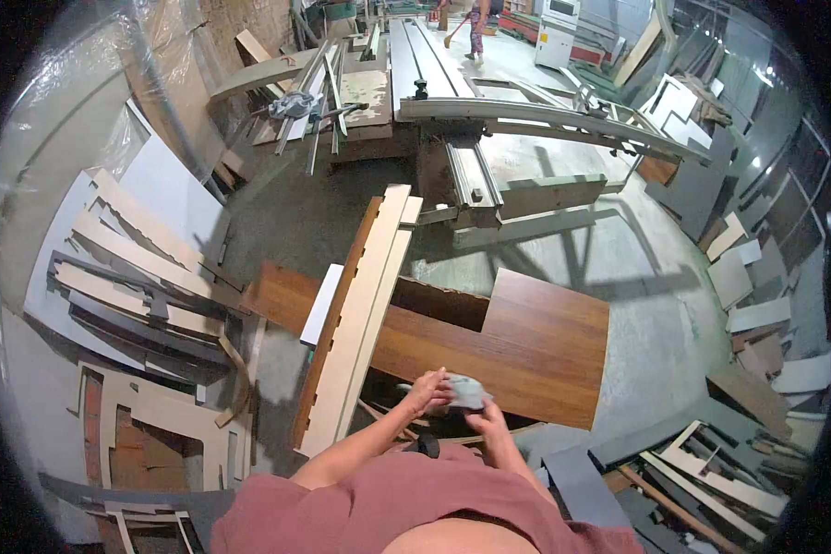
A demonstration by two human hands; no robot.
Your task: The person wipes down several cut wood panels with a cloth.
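Observation:
In front of my body, both hands are at a small pale grey-green thing [467,393], blurred and too small to name. My left hand [428,392] is closed at its left side, and my right hand [488,419] grips its lower right edge. Beneath them lies a brown wood-grain board [549,346] with a cut-out in it. Just left of my hands, long cream-coloured strips [351,337] rest across the brown board. A small white panel [322,305] pokes out beside those strips.
Ahead stands a sliding table saw [434,69] with a long metal rail [545,117] across it. Board offcuts [143,268] lean along the left wall. More scraps [702,471] lie heaped at the lower right. Far back, a person [478,28] stands near a white cabinet [557,37].

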